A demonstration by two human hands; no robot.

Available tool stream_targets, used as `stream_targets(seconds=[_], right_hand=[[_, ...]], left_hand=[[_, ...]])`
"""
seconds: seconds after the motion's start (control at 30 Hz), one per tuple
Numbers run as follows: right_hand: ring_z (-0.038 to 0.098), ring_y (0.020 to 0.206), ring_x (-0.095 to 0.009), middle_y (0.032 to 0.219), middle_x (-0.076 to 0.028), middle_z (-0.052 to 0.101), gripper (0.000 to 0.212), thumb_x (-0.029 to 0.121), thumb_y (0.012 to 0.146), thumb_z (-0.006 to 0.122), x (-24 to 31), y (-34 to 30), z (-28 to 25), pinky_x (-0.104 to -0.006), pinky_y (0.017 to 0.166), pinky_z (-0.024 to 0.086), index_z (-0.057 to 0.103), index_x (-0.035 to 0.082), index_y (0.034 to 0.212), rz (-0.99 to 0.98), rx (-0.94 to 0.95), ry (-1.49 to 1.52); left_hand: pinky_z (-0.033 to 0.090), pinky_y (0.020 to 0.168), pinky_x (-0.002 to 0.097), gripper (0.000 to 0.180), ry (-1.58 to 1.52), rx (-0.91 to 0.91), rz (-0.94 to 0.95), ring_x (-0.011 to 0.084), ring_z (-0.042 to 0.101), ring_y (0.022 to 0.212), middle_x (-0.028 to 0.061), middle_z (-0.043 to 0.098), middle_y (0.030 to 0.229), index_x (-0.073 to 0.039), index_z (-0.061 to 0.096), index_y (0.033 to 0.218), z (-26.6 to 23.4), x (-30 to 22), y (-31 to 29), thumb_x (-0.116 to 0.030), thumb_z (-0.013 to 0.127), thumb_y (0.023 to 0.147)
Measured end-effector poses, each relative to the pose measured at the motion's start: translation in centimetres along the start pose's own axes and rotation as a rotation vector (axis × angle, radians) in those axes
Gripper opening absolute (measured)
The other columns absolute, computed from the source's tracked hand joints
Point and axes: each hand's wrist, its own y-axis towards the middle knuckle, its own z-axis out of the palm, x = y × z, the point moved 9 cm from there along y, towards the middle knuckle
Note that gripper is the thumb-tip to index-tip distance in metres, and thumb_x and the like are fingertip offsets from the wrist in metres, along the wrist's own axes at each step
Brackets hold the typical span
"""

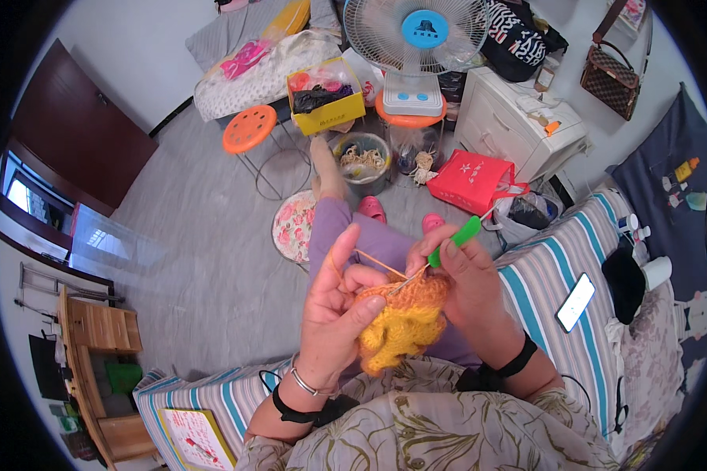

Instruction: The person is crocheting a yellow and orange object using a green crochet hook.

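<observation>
Working over the purple-trousered lap [330, 220] before me, two hands huddle close: left hand [331, 308] pinches the ruffled yellow-and-orange yarn piece [401, 328], steadying it, I'd say; right hand [471, 282] grips the green-handled metal hook [457, 241], thin orange yarn [379, 264] stretched between.

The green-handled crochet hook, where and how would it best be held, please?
Probably by its broad green handle, from the right, as the right hand does: it slants out rightward, while the thin metal shaft points left, at the crochet piece.
</observation>
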Motion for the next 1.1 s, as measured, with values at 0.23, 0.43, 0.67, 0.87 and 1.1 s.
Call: stream_targets(seconds=[0.23, 0.43, 0.67, 0.87, 1.1], right_hand=[[0.059, 0.084, -0.013, 0.091, -0.009, 0.063, 0.021, 0.019, 0.097, 0.047, 1.0, 0.2, 0.6, -0.0265, 0.078, 0.046, 0.057, 0.001, 0.096, -0.032, 0.071, -0.17], [0.06, 0.082, -0.015, 0.089, -0.009, 0.064, 0.013, 0.012, 0.091, 0.055, 3.1, -0.5, 1.2, -0.0289, 0.074, 0.047, 0.06, 0.001, 0.095, -0.184, 0.103, -0.509], [0.061, 0.079, -0.02, 0.096, -0.007, 0.065, 0.018, 0.009, 0.074, 0.07, 5.3, -2.5, 5.5, -0.0307, 0.068, 0.049, 0.063, 0.008, 0.091, -0.689, 0.334, -1.022], [0.059, 0.08, -0.02, 0.098, -0.004, 0.064, 0.032, 0.011, 0.064, 0.073, 4.1, -4.1, 5.2, -0.0302, 0.067, 0.049, 0.066, 0.015, 0.095, -0.948, 0.18, -1.214], [0.057, 0.08, -0.023, 0.092, -0.004, 0.062, 0.026, 0.011, 0.071, 0.071, 4.3, -3.4, 4.3, -0.0324, 0.071, 0.047, 0.066, 0.013, 0.097, -0.801, 0.099, -1.118]], left_hand=[[0.042, 0.085, 0.0237, 0.075, 0.064, 0.023, 0.023, 0.009, 0.053, 0.09, 0.005, 0.056, 0.096, -0.004, 0.02, 0.146, 0.1, -0.6, -0.5, 0.005, 0.058, 0.082], [0.042, 0.085, 0.0232, 0.074, 0.191, 0.002, 0.094, 0.0087, 0.052, 0.09, 0.0042, 0.056, 0.095, -0.003, 0.023, 0.145, -0.2, -0.9, -0.7, 0.006, 0.059, 0.081], [0.046, 0.084, 0.0247, 0.077, 0.022, -0.071, 0.061, 0.011, 0.057, 0.091, 0.0061, 0.058, 0.096, -0.007, 0.017, 0.147, -0.1, 0.0, -0.8, 0.008, 0.058, 0.083], [0.048, 0.082, 0.0253, 0.08, -0.232, -0.107, -0.07, 0.0121, 0.058, 0.092, 0.0073, 0.059, 0.098, -0.011, 0.011, 0.148, 1.8, 2.1, -0.5, 0.01, 0.055, 0.084], [0.045, 0.082, 0.0239, 0.075, 0.287, -0.121, 0.149, 0.0107, 0.056, 0.088, 0.0051, 0.057, 0.094, -0.008, 0.019, 0.146, 0.0, -0.1, -0.5, 0.01, 0.055, 0.083]])
